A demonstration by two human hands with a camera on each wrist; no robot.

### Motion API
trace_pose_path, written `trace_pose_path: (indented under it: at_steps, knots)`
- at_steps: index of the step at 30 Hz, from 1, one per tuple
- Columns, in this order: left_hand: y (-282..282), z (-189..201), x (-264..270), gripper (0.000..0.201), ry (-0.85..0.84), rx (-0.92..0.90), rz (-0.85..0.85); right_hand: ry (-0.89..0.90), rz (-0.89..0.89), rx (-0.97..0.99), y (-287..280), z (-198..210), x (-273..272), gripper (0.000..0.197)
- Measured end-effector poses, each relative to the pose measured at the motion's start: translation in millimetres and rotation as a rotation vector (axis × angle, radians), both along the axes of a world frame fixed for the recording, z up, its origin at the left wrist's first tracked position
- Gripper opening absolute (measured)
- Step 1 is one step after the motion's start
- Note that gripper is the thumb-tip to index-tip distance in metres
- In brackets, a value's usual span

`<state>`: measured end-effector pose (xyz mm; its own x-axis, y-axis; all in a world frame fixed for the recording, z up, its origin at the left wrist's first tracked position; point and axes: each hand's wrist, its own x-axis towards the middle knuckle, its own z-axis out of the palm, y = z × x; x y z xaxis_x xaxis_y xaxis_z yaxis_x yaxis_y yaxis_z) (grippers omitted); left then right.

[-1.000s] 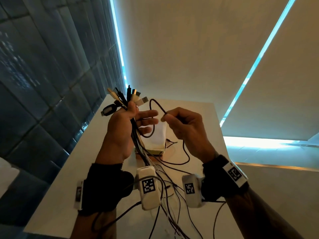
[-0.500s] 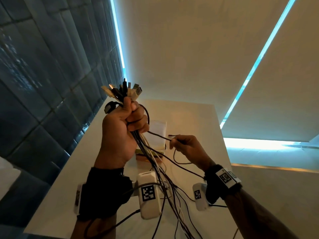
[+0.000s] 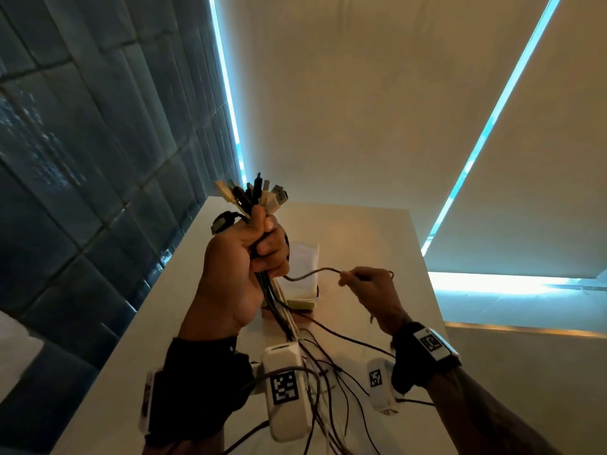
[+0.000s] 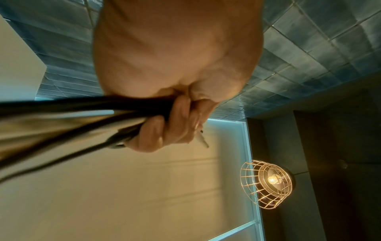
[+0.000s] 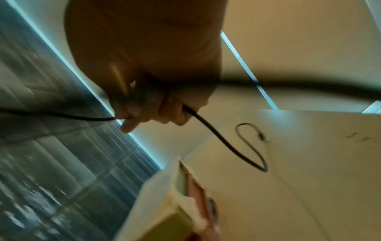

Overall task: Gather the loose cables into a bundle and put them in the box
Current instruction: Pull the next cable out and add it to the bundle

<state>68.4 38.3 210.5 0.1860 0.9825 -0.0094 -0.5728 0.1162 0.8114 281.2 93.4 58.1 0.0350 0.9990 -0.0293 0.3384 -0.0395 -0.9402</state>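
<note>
left hand (image 3: 243, 267) grips the upright cables (image 3: 253, 195); right hand (image 3: 371, 287) pinches one loose cable (image 3: 312, 274) running sideways from it, box (image 3: 303, 274) just behind.

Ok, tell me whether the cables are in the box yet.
Not yet: the left hand grips the cable bundle above the table, beside the box.

Black and off-white cables (image 3: 279, 303), plugs black and cream. White box (image 3: 303, 267) with yellowish-green and pink at its base. White table (image 3: 377, 231). Dark blue-grey tiled wall (image 3: 82, 159). Black wristbands (image 3: 423, 356) with black-and-white square code tags. Gold wire-cage lamp (image 4: 268, 183), glowing warm.
</note>
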Motion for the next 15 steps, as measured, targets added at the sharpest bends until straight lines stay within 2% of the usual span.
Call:
trace_pose_path:
  at_steps: [2,4,7,9,12,15]
  knots:
    - [-1,-1,5,0.034,0.086,-0.074,0.040,0.146,-0.055,0.082,-4,31,-7,0.018]
    - [-1,-5,10,0.032,0.163,-0.125,0.108,0.279,-0.014,0.195,-12,66,-16,0.016]
    - [0,-8,14,0.029,0.228,-0.160,0.170,0.354,0.167,0.374,-29,108,-27,0.012]
    - [-1,-6,16,0.028,0.235,-0.142,0.164,0.356,0.322,0.454,-40,122,-33,0.009]
    - [-5,-1,16,0.030,0.057,-0.084,0.108,0.302,0.476,0.446,-48,122,-33,0.009]
    - [-7,2,17,0.035,-0.144,-0.017,0.055,0.237,0.482,0.396,-48,110,-28,0.010]
